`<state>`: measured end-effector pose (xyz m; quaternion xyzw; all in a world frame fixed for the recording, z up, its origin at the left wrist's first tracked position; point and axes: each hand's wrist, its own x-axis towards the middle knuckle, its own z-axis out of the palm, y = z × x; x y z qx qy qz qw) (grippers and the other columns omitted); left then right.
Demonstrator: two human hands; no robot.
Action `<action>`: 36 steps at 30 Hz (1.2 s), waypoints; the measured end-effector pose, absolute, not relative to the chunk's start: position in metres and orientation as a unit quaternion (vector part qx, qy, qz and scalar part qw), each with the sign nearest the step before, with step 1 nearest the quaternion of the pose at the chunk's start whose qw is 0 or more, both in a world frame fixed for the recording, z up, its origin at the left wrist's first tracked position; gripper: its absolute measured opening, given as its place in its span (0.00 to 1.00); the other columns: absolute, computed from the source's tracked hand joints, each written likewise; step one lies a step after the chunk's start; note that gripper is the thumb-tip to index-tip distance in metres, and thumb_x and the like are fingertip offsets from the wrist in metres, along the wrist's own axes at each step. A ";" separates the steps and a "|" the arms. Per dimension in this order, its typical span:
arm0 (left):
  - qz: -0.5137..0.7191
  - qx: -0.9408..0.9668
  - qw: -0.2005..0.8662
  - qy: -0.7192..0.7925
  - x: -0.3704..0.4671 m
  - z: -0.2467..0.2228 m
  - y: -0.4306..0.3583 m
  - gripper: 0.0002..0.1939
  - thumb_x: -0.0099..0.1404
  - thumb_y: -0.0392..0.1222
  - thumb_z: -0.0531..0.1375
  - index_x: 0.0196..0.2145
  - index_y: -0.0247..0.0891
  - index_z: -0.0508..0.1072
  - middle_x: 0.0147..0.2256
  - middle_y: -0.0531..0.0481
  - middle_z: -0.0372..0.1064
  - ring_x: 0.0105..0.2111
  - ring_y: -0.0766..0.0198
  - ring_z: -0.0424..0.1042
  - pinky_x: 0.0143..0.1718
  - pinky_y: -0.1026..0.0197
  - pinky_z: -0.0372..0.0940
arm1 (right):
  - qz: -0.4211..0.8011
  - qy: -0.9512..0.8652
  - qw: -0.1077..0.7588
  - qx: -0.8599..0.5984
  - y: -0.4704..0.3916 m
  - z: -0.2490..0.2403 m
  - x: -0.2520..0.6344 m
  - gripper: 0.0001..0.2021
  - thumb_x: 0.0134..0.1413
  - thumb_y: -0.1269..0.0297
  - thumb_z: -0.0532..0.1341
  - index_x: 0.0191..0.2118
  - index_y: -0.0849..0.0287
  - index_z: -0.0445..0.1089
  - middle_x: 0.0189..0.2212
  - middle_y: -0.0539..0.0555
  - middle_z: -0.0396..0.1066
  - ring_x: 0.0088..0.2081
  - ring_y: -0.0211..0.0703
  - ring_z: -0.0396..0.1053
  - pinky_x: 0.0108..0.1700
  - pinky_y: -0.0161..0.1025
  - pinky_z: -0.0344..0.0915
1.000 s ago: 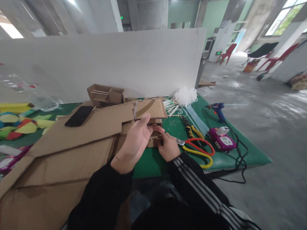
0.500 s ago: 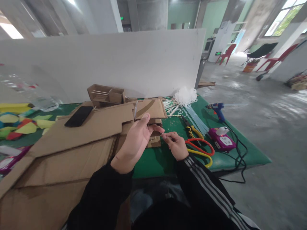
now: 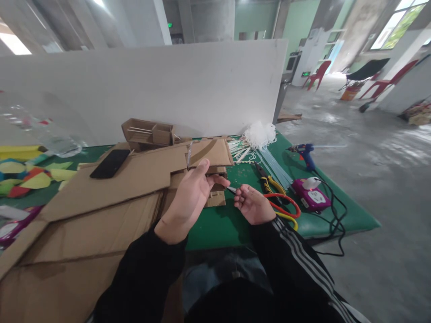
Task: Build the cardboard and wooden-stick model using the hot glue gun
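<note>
A small pointed metal piece [image 3: 231, 189] shows between my two hands. My right hand [image 3: 255, 205] pinches its right end, palm partly turned up, fingers curled. My left hand [image 3: 194, 193] has its thumb raised and its fingers bent, with the index fingertip at the tip of the metal piece; whether it grips anything is hidden. Behind and below the left fingers lie small cardboard pieces [image 3: 217, 199] on the green table [image 3: 215, 231]. Orange and yellow handles [image 3: 286, 204] lie just right of my right hand.
Large cardboard sheets [image 3: 101, 224] cover the left side, with a black phone [image 3: 110, 163] on top. A cardboard box [image 3: 148, 132] stands behind. At right are pliers [image 3: 266, 181], a glue gun [image 3: 305, 156], a purple power strip [image 3: 311, 197] and cables.
My right hand has moved slightly right and turned its palm upward, and more of the metal piece now shows between the hands. My left hand has barely moved.
</note>
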<state>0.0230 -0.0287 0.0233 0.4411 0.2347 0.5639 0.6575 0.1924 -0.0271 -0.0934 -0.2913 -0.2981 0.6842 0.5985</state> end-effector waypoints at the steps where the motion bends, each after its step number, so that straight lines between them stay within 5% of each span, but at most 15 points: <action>1: 0.565 0.439 0.658 0.236 0.023 0.024 -0.029 0.11 0.63 0.47 0.66 0.33 0.35 0.76 0.33 0.50 0.73 0.29 0.63 0.74 0.38 0.59 0.71 | 0.686 -0.299 0.596 -0.290 -0.028 -0.093 0.192 0.12 0.45 0.59 0.72 0.30 0.55 0.69 0.26 0.49 0.70 0.28 0.39 0.69 0.29 0.36 0.69; 10: 0.564 0.443 0.657 0.234 0.023 0.023 -0.028 0.10 0.63 0.46 0.66 0.33 0.36 0.76 0.32 0.50 0.74 0.29 0.63 0.74 0.39 0.58 0.70 | 0.691 -0.290 0.585 -0.311 -0.031 -0.085 0.190 0.09 0.47 0.59 0.67 0.33 0.55 0.71 0.24 0.49 0.69 0.26 0.41 0.68 0.30 0.40 0.69; 19: 0.563 0.439 0.660 0.233 0.024 0.026 -0.029 0.09 0.63 0.45 0.66 0.31 0.36 0.75 0.32 0.51 0.74 0.28 0.63 0.74 0.38 0.58 0.70 | 0.701 -0.228 0.601 -0.310 -0.033 -0.076 0.188 0.14 0.44 0.53 0.68 0.25 0.56 0.65 0.22 0.47 0.64 0.24 0.38 0.64 0.30 0.38 0.65; 31: 0.559 0.446 0.660 0.231 0.022 0.024 -0.028 0.12 0.65 0.48 0.64 0.31 0.36 0.75 0.31 0.50 0.73 0.29 0.62 0.74 0.40 0.57 0.69 | 0.637 -0.268 0.653 -0.310 -0.035 -0.078 0.190 0.12 0.43 0.58 0.65 0.27 0.53 0.59 0.46 0.53 0.72 0.39 0.46 0.70 0.34 0.40 0.65; 36: 0.560 0.446 0.657 0.237 0.023 0.024 -0.029 0.11 0.64 0.48 0.65 0.33 0.36 0.76 0.31 0.50 0.74 0.29 0.62 0.74 0.39 0.57 0.70 | 0.647 -0.296 0.635 -0.300 -0.038 -0.073 0.189 0.12 0.48 0.56 0.62 0.27 0.52 0.57 0.25 0.48 0.63 0.29 0.43 0.65 0.33 0.41 0.65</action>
